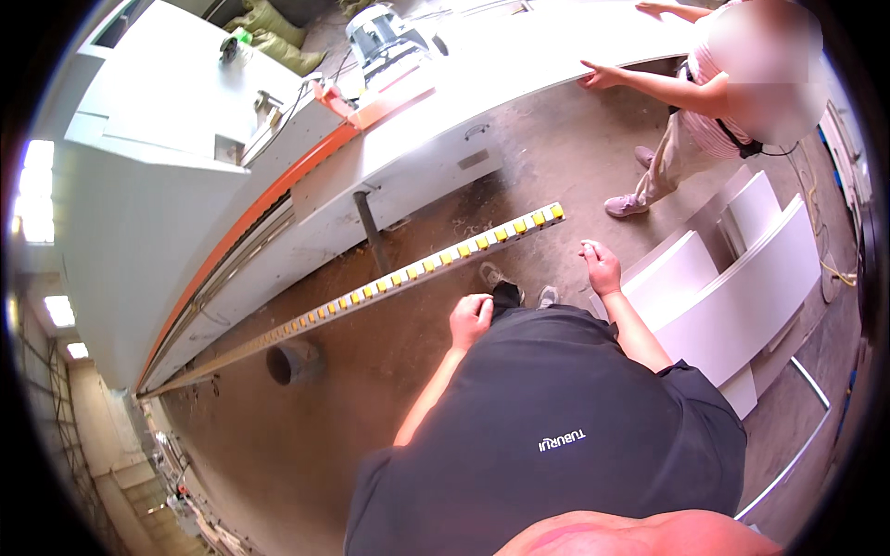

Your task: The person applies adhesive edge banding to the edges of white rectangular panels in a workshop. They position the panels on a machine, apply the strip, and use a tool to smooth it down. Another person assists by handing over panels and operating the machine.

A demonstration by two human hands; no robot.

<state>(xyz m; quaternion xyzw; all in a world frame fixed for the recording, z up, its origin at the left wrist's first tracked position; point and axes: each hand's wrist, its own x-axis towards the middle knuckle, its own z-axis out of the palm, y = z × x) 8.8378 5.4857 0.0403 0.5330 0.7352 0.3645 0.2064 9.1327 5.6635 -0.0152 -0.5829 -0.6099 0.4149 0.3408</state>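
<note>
My left hand (471, 320) hangs in front of my dark shirt, its fingers curled into a loose fist with nothing showing in it. To the right, my right hand (603, 267) is raised a little, fingers bent inward, and I see no object in it. Ahead of both hands a long roller rail (408, 274) with a row of yellow rollers slants from the far left up to the right. Its right end lies nearest to my hands, and neither hand touches it.
Beyond the rail stands a large machine with an orange edge strip (269, 195) and a grey motor (382, 37). A person (714, 93) at the far right rests a hand on a long white panel (528, 56). White boards (732, 278) are stacked at my right. A round pipe (292, 363) stands under the rail.
</note>
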